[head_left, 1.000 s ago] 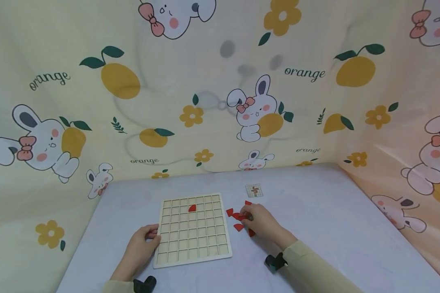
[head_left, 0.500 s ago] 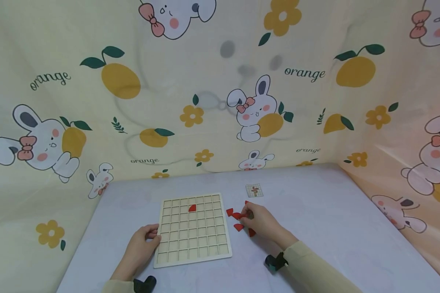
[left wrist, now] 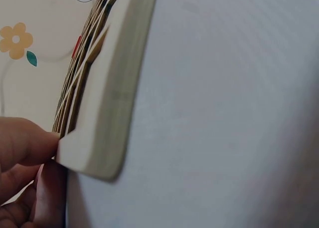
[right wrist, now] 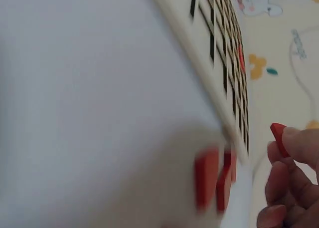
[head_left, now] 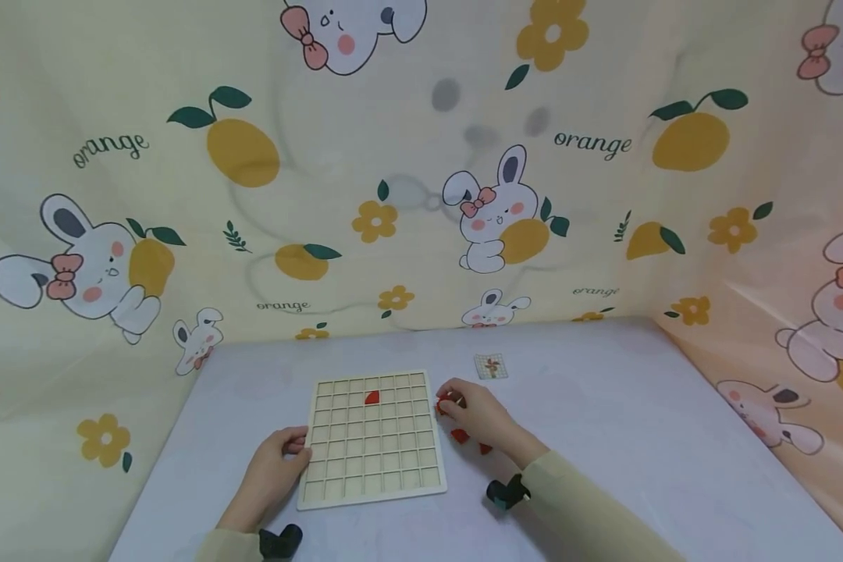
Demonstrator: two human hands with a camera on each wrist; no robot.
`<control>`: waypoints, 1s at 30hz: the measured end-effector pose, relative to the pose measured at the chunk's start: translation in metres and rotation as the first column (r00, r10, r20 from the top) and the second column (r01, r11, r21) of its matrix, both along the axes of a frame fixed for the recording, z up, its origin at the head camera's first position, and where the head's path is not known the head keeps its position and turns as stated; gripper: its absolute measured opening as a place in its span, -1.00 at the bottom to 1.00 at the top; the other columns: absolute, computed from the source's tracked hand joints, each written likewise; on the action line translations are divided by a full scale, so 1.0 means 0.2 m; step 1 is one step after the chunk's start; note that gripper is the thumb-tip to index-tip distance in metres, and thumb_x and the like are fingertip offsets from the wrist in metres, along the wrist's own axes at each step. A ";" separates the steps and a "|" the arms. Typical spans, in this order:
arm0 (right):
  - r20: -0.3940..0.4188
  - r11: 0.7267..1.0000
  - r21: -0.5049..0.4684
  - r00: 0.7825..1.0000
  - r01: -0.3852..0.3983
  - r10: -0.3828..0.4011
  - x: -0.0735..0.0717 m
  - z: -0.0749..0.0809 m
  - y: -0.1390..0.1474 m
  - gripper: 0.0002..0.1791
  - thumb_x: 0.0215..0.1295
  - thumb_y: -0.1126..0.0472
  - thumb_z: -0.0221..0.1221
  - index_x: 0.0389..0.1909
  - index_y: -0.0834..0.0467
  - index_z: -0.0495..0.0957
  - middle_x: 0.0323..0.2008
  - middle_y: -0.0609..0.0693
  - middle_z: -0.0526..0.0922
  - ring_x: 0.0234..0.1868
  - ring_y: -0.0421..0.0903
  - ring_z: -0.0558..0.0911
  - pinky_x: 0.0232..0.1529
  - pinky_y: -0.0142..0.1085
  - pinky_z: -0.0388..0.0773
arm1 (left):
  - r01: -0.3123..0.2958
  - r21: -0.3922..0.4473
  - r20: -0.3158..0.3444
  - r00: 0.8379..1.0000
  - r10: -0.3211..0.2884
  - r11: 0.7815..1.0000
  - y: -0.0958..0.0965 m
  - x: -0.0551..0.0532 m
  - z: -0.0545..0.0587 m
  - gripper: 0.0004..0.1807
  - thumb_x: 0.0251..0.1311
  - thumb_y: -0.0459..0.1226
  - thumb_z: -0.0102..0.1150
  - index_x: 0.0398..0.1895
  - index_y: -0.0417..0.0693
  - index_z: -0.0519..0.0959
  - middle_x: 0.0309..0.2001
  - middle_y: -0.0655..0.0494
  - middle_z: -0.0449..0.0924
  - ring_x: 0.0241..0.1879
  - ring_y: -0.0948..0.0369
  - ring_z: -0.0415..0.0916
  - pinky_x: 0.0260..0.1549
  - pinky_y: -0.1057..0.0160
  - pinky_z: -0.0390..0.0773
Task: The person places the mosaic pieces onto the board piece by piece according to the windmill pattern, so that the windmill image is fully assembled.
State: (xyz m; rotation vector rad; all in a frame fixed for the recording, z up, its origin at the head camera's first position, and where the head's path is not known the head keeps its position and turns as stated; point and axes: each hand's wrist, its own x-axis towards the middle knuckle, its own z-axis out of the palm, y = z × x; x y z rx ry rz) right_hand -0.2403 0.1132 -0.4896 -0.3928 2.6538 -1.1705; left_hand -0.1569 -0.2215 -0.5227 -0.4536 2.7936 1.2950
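Here's the right hand [head_left: 481, 411], just off the board's right edge, its grip pinched tight — thumb against fingers — on a red piece [right wrist: 279, 138]. The left hand [head_left: 275, 467] has the gridded board [head_left: 375, 445] by its left edge, thumb on the rim and fingers curled against the side, steadying it on the counter [head_left: 604, 390]. One placed piece [head_left: 372, 397] sits up near the board's far side; loose red pieces [head_left: 460, 436] lie on the counter beside the right hand, some hidden by it. Beyond them rests a little patterned card [head_left: 492, 366], likely the guide.

So, by my reading, it's early: one piece laid, another picked up. The next move calls for a short carry over the rim, then turning the curve to suit — which square, I can't tell — with the board held firm.
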 end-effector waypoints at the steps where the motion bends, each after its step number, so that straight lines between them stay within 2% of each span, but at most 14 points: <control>1: -0.004 1.000 -0.018 1.000 -0.010 0.010 -0.01 0.00 -0.04 -0.74 0.35 0.10 0.19 0.00 0.02 0.47 -0.32 -0.10 0.56 -0.41 -0.13 0.53 -0.50 -0.28 0.51 | -0.001 0.001 -0.002 1.000 0.001 1.000 0.00 0.00 0.00 -0.52 0.18 -0.31 0.20 0.19 -0.23 0.46 -0.12 0.00 0.51 -0.10 0.10 0.41 -0.08 0.04 0.42; 8: 0.021 0.994 -0.082 0.997 -0.069 0.071 -0.05 -0.02 -0.32 -0.81 0.29 0.10 0.24 -0.20 0.01 0.43 -0.39 -0.11 0.57 -0.40 -0.14 0.51 -0.41 -0.30 0.47 | 0.001 0.018 -0.015 1.000 -0.001 1.000 0.00 0.01 0.01 -0.53 0.16 -0.34 0.19 0.17 -0.27 0.47 -0.13 -0.01 0.52 -0.12 0.10 0.42 -0.10 0.04 0.41; 13: 0.036 0.991 -0.082 0.994 -0.105 0.108 -0.06 -0.04 -0.44 -0.86 0.29 0.13 0.24 -0.21 0.01 0.48 -0.41 -0.12 0.58 -0.41 -0.14 0.51 -0.39 -0.28 0.46 | -0.012 0.027 0.002 1.000 0.012 1.000 0.00 0.00 0.01 -0.53 0.17 -0.33 0.19 0.18 -0.25 0.47 -0.11 0.01 0.53 -0.11 0.11 0.41 -0.10 0.05 0.41; 19: 0.000 0.990 -0.045 0.991 -0.133 0.133 -0.08 -0.05 -0.53 -0.89 0.28 0.13 0.24 -0.22 0.00 0.54 -0.42 -0.14 0.57 -0.41 -0.15 0.50 -0.38 -0.27 0.45 | -0.015 0.027 -0.004 1.000 0.015 1.000 0.00 0.00 0.01 -0.53 0.16 -0.33 0.20 0.17 -0.23 0.48 -0.12 0.03 0.53 -0.12 0.12 0.42 -0.10 0.06 0.42; 30: -0.058 0.989 0.008 0.987 -0.150 0.150 -0.08 -0.09 -0.57 -0.94 0.27 0.10 0.26 -0.31 -0.06 0.56 -0.39 -0.21 0.54 -0.32 -0.19 0.49 -0.26 -0.30 0.45 | -0.010 0.017 -0.018 1.000 0.010 1.000 0.00 0.00 0.01 -0.54 0.16 -0.32 0.21 0.16 -0.24 0.49 -0.14 0.04 0.54 -0.13 0.12 0.42 -0.10 0.05 0.41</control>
